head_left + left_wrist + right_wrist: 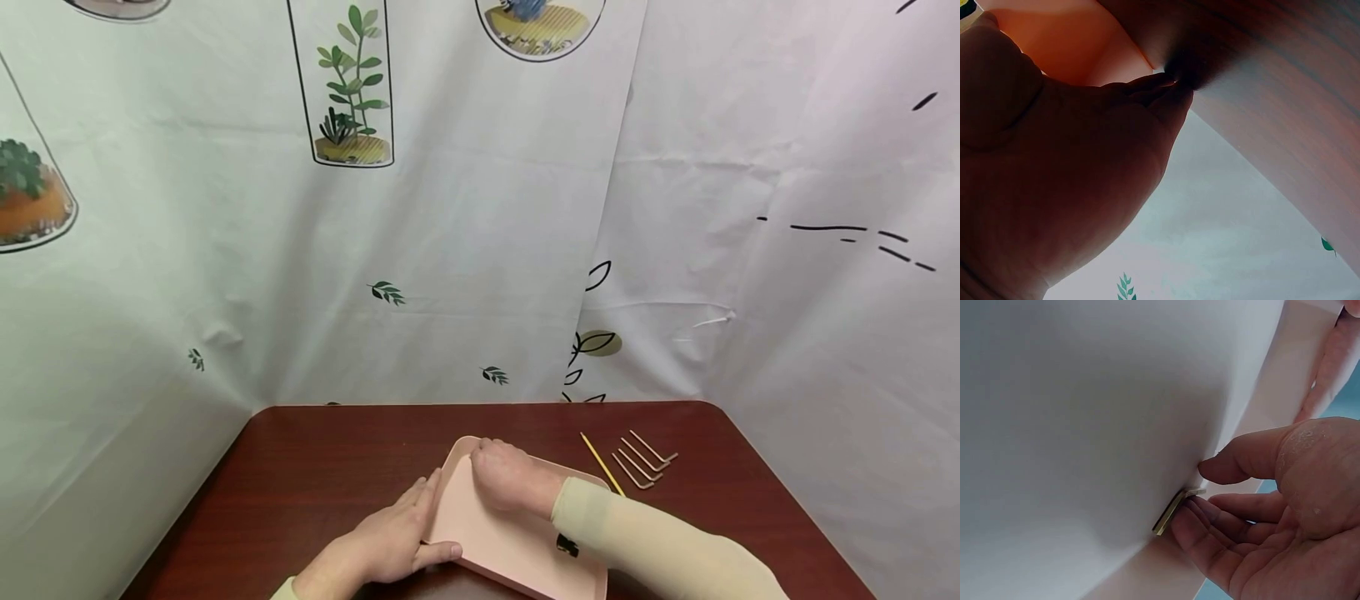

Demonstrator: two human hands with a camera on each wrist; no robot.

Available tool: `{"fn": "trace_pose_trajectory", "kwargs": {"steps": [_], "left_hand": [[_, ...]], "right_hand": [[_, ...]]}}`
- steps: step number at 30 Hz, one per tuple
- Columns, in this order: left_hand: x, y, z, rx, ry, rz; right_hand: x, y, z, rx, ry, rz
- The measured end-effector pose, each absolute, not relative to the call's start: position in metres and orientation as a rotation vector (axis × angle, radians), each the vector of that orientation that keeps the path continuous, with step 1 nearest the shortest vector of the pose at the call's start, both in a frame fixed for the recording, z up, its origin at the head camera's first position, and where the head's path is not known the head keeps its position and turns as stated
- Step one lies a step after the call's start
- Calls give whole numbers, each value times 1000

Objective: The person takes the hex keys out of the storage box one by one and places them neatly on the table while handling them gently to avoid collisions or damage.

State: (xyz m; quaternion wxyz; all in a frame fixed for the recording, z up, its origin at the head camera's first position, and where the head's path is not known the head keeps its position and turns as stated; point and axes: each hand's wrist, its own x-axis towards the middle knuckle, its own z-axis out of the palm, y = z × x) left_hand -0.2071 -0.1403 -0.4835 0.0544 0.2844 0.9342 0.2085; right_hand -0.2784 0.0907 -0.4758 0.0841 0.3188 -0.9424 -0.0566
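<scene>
A shallow pink tray (517,546) lies slanted on the table. My left hand (393,529) rests along its left side, fingers extended, thumb over the near rim. Inside the far left corner is my right hand (504,475), bent at the wrist with fingers curled. The right wrist view shows a small brass-coloured, L-shaped hex key (1170,512) against my right fingertips, close to the tray wall. My right thumb (1241,456) hovers just above it, a small gap showing between. From the head view the key is hidden by my right hand.
Right of the tray, several L-shaped gold hex keys (637,467) lie side by side on the dark wood table (322,458). A yellow pencil (600,462) lies between them and the tray. A small black object (567,545) shows in the tray, partly behind my right sleeve.
</scene>
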Motion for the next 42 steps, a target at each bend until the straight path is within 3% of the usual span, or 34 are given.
{"fn": "trace_pose_trajectory", "kwargs": {"steps": [42], "left_hand": [[-208, -141, -486, 886, 2850, 628]], "right_hand": [[-280, 88, -476, 989, -2853, -166]]}}
